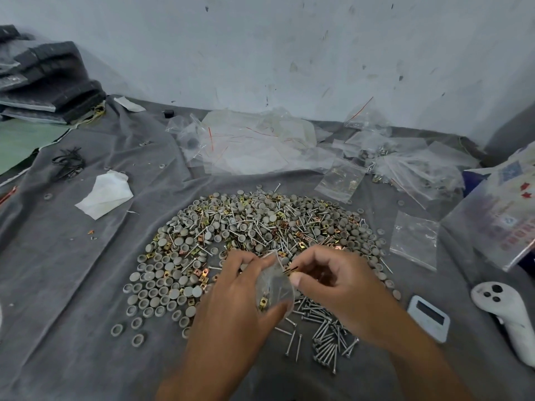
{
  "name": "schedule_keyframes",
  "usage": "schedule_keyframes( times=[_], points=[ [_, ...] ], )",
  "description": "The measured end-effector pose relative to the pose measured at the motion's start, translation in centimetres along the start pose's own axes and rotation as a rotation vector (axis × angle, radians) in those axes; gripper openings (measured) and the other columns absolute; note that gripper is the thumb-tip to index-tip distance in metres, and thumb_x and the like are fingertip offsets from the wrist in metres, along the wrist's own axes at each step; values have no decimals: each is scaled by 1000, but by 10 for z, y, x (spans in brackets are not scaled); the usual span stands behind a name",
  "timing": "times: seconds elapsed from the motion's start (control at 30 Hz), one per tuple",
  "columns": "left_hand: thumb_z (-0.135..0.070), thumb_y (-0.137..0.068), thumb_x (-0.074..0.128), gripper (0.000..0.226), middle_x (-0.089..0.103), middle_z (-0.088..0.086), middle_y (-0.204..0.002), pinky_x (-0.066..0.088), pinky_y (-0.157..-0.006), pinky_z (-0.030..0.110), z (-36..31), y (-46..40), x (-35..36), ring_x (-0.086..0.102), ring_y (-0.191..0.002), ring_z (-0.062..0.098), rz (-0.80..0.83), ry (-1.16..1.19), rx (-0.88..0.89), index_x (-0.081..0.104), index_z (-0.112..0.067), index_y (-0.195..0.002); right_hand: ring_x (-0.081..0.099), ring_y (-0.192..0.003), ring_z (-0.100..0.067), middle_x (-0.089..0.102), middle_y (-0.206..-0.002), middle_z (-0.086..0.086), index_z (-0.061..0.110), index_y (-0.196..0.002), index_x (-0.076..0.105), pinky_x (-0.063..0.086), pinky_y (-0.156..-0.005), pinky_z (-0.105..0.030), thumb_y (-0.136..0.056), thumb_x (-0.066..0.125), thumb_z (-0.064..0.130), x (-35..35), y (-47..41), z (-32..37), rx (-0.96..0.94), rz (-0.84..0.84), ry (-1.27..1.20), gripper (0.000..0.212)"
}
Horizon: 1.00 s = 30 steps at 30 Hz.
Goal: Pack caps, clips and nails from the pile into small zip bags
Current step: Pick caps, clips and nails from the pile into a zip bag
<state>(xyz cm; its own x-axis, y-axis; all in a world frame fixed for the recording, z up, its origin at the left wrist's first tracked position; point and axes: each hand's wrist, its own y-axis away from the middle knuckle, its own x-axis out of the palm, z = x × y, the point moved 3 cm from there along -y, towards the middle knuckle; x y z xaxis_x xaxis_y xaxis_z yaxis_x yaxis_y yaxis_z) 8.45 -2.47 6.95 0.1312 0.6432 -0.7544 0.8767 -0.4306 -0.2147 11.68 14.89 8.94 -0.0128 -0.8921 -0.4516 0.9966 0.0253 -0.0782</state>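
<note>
A small clear zip bag (274,287) is held above the near edge of the pile (254,235), with a brass clip (263,301) visible inside it. The left hand (231,296) grips the bag, thumb on its near side and fingers curled behind. The right hand (333,280) pinches brass clips (292,272) at the bag's mouth between thumb and forefinger. The pile of grey caps, brass clips and nails spreads over a grey cloth (72,285), with sorted nails (324,334) lying near the right wrist. Empty zip bags (254,143) are heaped at the far side. A white tissue (105,195) lies to the left; a white timer (428,316) and a white controller (506,314) sit to the right.
</note>
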Motion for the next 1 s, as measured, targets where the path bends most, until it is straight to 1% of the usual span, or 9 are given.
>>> schedule_keyframes(
  times=[0.07, 0.13, 0.3, 0.4, 0.6, 0.67, 0.73, 0.87, 1.0],
  points=[
    [-63, -79, 59, 56, 34, -31, -113, 50, -75, 25, -2, 0, 1, 50, -89, -12, -19, 25, 24, 51, -45, -131, 61, -66, 0, 68, -78, 14, 33, -87, 69, 43, -58, -10, -85, 67, 40, 7, 4, 12, -68, -66, 106, 7],
    [-63, -83, 49, 50, 41, -29, -111, 53, -73, 29, -3, 0, 0, 54, -89, -8, -57, 65, 37, 58, -42, -128, 64, -74, -2, 69, -80, 18, 31, -85, 70, 42, -61, -7, -86, 71, 32, 9, 4, 17, -101, -106, 200, 2],
    [-50, -87, 58, 32, 52, -26, -105, 55, -71, 31, 1, -1, -1, 57, -91, -6, -115, 112, 37, 70, -36, -113, 62, -84, 3, 66, -84, 22, 31, -91, 72, 45, -71, -13, -88, 74, 30, 2, 2, 14, -94, -169, 403, 4],
    [-44, -91, 57, 21, 56, -25, -99, 54, -68, 29, 0, -2, -3, 59, -87, -4, -133, 109, 49, 73, -34, -100, 61, -83, 4, 66, -81, 24, 34, -89, 72, 42, -69, -11, -86, 76, 32, 2, 2, 13, -101, -148, 441, 5],
    [-41, -94, 54, 20, 57, -21, -94, 50, -67, 28, -5, -2, -5, 58, -83, -2, -141, 88, 82, 68, -29, -86, 64, -80, 3, 70, -83, 23, 35, -86, 74, 44, -68, -7, -89, 73, 31, -1, 4, 5, 21, -108, 180, 5],
    [-42, -94, 53, 21, 57, -21, -93, 50, -69, 28, -6, -3, -5, 58, -84, -3, -139, 98, 81, 67, -29, -84, 65, -79, -3, 71, -85, 16, 36, -89, 72, 50, -67, -15, -91, 71, 33, 1, 5, 0, 99, -70, 84, 4],
    [-43, -94, 52, 22, 58, -22, -92, 50, -69, 28, -6, -3, -4, 58, -84, -3, -133, 116, 83, 66, -30, -81, 65, -80, -10, 71, -85, 9, 33, -91, 72, 53, -72, -25, -92, 69, 32, 4, 6, -4, 153, -57, 8, 3],
    [-42, -92, 55, 20, 58, -22, -89, 48, -67, 22, -5, -6, -5, 59, -83, -1, -107, 129, 90, 63, -33, -77, 64, -76, -3, 72, -84, 9, 31, -90, 72, 49, -68, -14, -94, 67, 32, 9, 9, -3, 147, -91, -35, 6],
    [-41, -93, 57, 13, 57, -22, -92, 49, -69, 27, -2, -5, -3, 57, -84, -3, -84, 125, 69, 59, -37, -81, 62, -69, -2, 69, -78, 13, 32, -85, 69, 44, -61, -11, -94, 67, 34, 13, 10, 4, 89, -145, 102, 10]
  ],
)
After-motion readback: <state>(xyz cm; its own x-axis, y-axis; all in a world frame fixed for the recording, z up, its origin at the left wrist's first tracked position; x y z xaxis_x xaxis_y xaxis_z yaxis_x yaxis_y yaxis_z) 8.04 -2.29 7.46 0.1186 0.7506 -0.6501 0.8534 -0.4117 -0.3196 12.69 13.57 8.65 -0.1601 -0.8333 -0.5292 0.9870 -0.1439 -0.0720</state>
